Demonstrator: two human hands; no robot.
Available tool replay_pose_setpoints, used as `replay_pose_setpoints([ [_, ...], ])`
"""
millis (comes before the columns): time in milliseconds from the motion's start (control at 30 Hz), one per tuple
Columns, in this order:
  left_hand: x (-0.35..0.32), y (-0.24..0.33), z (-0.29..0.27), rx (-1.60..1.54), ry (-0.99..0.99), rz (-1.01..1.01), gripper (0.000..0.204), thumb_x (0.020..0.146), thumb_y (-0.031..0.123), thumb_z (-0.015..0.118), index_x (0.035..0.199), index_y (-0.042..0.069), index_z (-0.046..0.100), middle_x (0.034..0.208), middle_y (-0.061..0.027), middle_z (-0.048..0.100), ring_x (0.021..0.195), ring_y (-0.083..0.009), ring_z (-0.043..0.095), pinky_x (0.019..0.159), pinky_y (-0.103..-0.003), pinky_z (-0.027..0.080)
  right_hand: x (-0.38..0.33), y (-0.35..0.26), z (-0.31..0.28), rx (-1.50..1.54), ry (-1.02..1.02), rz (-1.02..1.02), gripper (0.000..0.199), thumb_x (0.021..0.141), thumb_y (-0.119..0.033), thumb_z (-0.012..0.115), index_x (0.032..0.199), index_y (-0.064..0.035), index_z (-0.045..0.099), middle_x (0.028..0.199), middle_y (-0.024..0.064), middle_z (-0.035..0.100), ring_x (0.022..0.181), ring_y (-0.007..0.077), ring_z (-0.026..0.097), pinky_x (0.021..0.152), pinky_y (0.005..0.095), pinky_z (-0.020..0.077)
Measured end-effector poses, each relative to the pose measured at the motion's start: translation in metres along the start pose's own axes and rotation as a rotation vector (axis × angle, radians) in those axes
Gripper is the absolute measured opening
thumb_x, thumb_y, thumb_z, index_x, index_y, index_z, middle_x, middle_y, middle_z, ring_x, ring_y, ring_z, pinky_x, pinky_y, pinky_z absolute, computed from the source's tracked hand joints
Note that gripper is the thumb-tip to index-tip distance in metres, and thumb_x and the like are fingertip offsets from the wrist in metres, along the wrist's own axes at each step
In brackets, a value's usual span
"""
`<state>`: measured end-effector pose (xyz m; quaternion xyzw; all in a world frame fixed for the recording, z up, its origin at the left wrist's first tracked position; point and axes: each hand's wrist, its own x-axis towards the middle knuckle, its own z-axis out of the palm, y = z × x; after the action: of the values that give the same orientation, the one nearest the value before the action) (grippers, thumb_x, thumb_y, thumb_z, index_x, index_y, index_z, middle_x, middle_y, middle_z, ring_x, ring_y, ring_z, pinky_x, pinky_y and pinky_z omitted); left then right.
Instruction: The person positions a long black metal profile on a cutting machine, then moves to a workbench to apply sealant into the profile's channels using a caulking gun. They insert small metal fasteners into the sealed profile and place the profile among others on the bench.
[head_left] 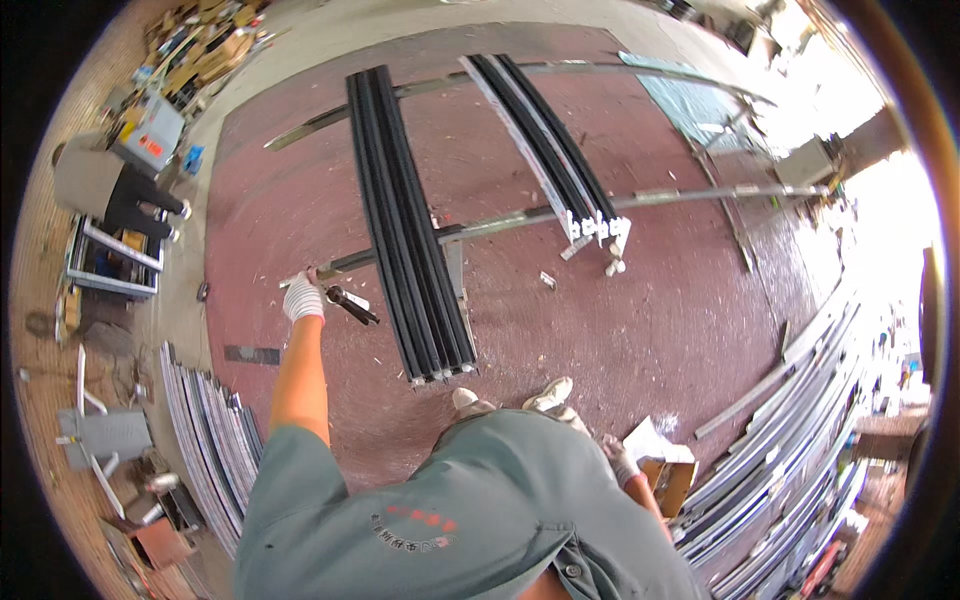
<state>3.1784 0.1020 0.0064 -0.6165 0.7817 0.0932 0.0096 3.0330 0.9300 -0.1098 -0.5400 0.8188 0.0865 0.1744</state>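
Observation:
My left hand (303,299), in a pale striped glove, reaches forward to the near end of a metal rail (350,262). Its fingers are closed, but what they grip is hidden. Just right of it is a dark-handled hand tool (352,305); whether hand and tool touch is unclear. Long black profiles (410,220) lie side by side across the rails, with pale fittings at their near ends. My right hand (621,460), also gloved, hangs low by my right side, beside an open cardboard box (668,482) with white sheeting. Its fingers are too small to read.
More black profiles (545,135) with white end pieces cross the rails farther right. Metal bars lie stacked at left (205,430) and right (775,470). Another person (105,190) stands at far left near a grey machine (153,130). Small scraps dot the reddish floor (600,340).

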Motion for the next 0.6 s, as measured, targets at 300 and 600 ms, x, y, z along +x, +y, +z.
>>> replay_pose_setpoints([
  [300, -0.092, -0.097, 0.105, -0.115, -0.071, -0.040, 0.058, 0.105, 0.039, 0.037, 0.133, -0.007, 0.059, 0.134, -0.0291, 0.061, 0.127, -0.0421, 0.057, 0.107, -0.047, 0.044, 0.035, 0.026, -0.067, 0.946, -0.101, 0.773, 0.051, 0.097, -0.040, 0.062, 0.133, -0.0040, 0.063, 0.113, 0.0196, 0.074, 0.109, 0.0357, 0.070, 0.089, 0.0433, 0.0542],
  [600, -0.376, -0.201, 0.268, 0.023, -0.943, 0.065, 0.043, 0.100, 0.041, 0.051, 0.120, 0.007, 0.069, 0.115, -0.0157, 0.072, 0.114, -0.0340, 0.066, 0.094, -0.045, 0.051, 0.053, 0.110, -0.006, 0.501, -0.364, 0.183, 0.029, 0.101, -0.027, 0.045, 0.115, -0.0123, 0.067, 0.115, 0.0160, 0.069, 0.113, 0.0336, 0.066, 0.097, 0.0406, 0.0530],
])
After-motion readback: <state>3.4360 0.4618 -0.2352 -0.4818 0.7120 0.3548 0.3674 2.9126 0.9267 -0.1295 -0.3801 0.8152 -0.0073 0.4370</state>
